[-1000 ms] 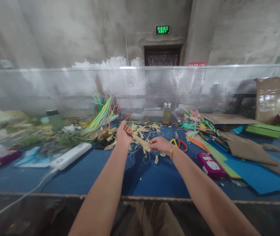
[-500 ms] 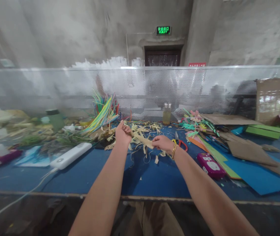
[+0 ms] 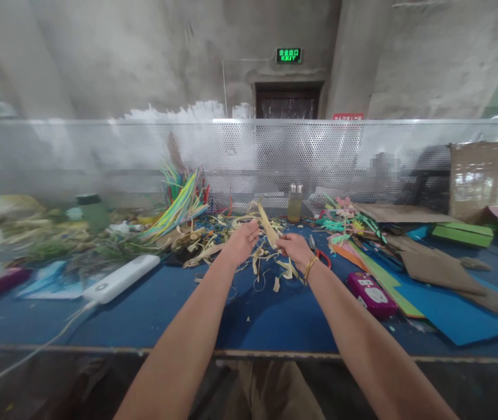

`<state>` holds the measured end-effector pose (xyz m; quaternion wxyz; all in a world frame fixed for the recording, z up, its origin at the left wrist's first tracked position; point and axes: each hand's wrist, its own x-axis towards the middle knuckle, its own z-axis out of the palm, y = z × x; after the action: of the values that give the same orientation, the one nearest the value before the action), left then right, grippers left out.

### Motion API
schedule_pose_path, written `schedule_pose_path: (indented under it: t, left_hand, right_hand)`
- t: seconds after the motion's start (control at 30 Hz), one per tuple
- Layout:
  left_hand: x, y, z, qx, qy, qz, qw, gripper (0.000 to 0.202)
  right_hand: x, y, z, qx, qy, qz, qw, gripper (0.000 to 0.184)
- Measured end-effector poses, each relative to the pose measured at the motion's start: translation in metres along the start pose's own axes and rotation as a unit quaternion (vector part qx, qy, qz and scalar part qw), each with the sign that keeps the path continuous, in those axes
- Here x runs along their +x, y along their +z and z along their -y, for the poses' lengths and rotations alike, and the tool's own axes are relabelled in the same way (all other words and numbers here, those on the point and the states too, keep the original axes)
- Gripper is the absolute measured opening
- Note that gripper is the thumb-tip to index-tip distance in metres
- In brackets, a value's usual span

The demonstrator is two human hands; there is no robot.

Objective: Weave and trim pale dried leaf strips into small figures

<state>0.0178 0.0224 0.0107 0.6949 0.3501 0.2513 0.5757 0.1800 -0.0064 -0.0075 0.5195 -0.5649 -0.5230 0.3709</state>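
Note:
A pale, straw-coloured strip of dried husk [image 3: 266, 226] stands up at a slant, its lower end pinched in my right hand [image 3: 293, 248]. Just left of it is my left hand [image 3: 244, 240], fingers stretched out and apart from the strip, with nothing seen in them. Around and beyond both hands lie curled husk scraps [image 3: 205, 255] in a loose heap on the blue table [image 3: 270, 326]. Red-handled scissors [image 3: 324, 258] lie partly hidden behind my right wrist.
A white power strip [image 3: 122, 279] with a cord lies at left. Colourful stems [image 3: 181, 201] bunch behind it. A lidded bottle [image 3: 294, 203] stands at the back. At right are a purple box [image 3: 371, 294], blue sheets [image 3: 459, 321] and brown card [image 3: 445, 271]. A perforated metal screen [image 3: 240, 157] bounds the table.
My left hand has let go of the husk strip, and its fingers have opened. The strip, stretched between both hands before, now points upward from my right hand.

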Motion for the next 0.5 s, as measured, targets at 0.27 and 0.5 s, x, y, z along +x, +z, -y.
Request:
schedule_pose_path:
  t: [0.27, 0.5]
  left_hand:
    - [-0.013, 0.014, 0.022, 0.06, -0.034, 0.133, 0.989, 0.006]
    - [-0.007, 0.015, 0.021, -0.012, -0.007, 0.009, 1.0, 0.008]
  right_hand:
    - [-0.005, 0.01, -0.003, -0.024, -0.059, 0.03, 0.997, 0.015]
    - [-0.01, 0.017, -0.001, -0.022, -0.054, 0.07, 0.996, 0.013]
